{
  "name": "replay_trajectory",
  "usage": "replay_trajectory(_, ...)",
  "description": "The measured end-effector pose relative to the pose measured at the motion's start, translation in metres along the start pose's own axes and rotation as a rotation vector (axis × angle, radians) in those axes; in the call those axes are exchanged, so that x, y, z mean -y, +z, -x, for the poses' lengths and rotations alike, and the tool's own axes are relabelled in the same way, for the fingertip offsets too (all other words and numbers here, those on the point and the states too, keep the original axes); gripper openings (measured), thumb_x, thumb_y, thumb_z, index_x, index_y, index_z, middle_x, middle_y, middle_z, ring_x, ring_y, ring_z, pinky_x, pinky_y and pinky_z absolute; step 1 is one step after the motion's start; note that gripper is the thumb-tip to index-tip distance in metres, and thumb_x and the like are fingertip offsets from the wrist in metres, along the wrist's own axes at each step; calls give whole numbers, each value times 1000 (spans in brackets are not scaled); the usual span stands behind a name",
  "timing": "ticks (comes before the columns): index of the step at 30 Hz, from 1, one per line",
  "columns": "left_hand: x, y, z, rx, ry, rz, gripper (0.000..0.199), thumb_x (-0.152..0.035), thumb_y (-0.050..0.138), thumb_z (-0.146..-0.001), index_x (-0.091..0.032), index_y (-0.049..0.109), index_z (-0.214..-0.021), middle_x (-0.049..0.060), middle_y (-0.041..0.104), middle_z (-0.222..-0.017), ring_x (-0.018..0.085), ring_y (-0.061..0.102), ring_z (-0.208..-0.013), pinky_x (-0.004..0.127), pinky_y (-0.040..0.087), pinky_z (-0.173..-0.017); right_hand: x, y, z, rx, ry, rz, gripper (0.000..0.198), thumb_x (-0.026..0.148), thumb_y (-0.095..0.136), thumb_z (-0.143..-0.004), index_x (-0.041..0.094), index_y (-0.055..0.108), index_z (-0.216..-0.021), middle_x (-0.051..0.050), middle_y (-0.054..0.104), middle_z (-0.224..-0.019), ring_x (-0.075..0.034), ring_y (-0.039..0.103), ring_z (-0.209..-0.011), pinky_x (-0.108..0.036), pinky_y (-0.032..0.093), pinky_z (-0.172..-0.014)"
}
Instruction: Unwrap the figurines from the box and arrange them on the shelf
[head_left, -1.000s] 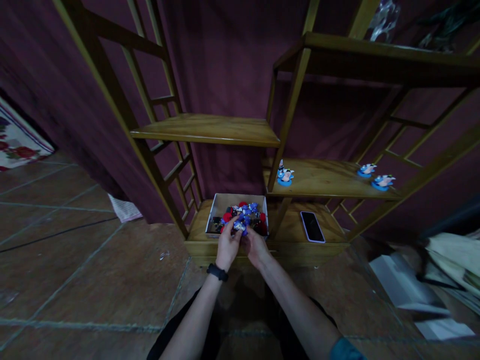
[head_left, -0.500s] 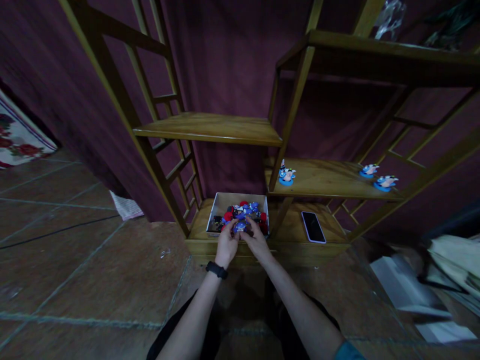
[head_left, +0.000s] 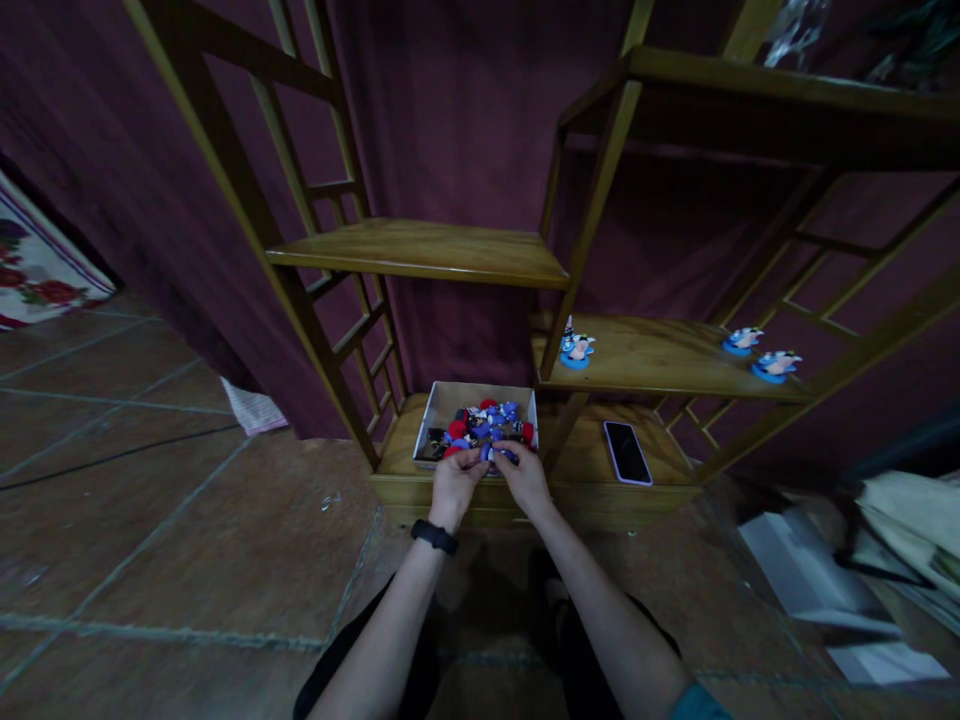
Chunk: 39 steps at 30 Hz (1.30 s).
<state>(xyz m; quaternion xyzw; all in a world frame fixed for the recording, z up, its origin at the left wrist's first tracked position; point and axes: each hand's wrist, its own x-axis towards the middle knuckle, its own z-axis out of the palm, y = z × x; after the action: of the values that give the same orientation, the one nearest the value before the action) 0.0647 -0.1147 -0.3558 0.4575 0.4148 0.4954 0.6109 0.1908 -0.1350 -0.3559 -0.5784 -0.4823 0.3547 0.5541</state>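
Note:
A small blue-and-white figurine [head_left: 491,453] is held between my two hands, over the front edge of an open cardboard box [head_left: 442,400]. My left hand [head_left: 456,485] pinches it from the left, and my right hand [head_left: 525,478] grips its right side with closed fingers. Inside the box lie several more figurines [head_left: 491,422] in blue, red and black, heaped together. The lower parts of the held figurine are partly covered by my fingers.
The box stands on the bottom board of a wooden shelf unit [head_left: 420,250]. To its right lies a phone [head_left: 628,453]. On the shelf above stand figurines with blue bases, one group at left [head_left: 576,350] and two at right, including this one [head_left: 776,365]. White boxes [head_left: 814,575] lie on the floor at right.
The figurine has been turned between my fingers and shifted slightly right. Both hands stay close together at the box's front edge.

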Motion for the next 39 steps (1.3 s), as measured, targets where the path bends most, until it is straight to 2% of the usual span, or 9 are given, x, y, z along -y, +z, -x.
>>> replay_trajectory(6, -5, 0, 4, -11, -24, 11, 30, -27, 78, -51, -13, 72, -77, 5, 70, -74, 16, 62, -67, 34, 49, -77, 11, -3, 4, 16, -141, 130, 23, 21, 60, -69, 26, 67, -91, -3, 62, -95, -20, 56, -93, -34, 41, -89)
replay_trajectory(15, -10, 4, 13, -102, -112, 208, 28, -24, 80, -51, -10, 70, -73, 4, 68, -68, 13, 62, -63, 32, 52, -72, 19, -4, 12, 88, -277, 268, 27, 18, 49, -79, 25, 63, -101, -5, 58, -102, -20, 56, -95, -33, 42, -89)
replay_trajectory(20, -11, 0, 15, -106, -124, 187, 28, -25, 79, -52, -9, 69, -73, 5, 68, -70, 14, 61, -64, 33, 51, -73, 22, -2, 15, 135, -301, 270, 29, 17, 47, -80, 26, 63, -102, -5, 58, -104, -20, 56, -97, -33, 40, -91)
replay_trajectory(29, -14, 2, 15, -110, 90, -100, 17, -24, 73, -57, -14, 71, -72, 4, 68, -71, 18, 61, -72, 34, 48, -78, 19, -5, 9, 42, -232, 216, 25, 19, 55, -75, 27, 65, -96, -3, 61, -96, -21, 56, -93, -34, 42, -88)
replay_trajectory(39, -7, -2, 15, -35, -11, 21, 23, -26, 73, -59, -12, 70, -77, 4, 68, -71, 14, 59, -65, 29, 47, -70, 21, -5, 13, 146, -314, 282, 30, 15, 47, -78, 27, 63, -102, -5, 59, -103, -20, 56, -96, -33, 41, -92)
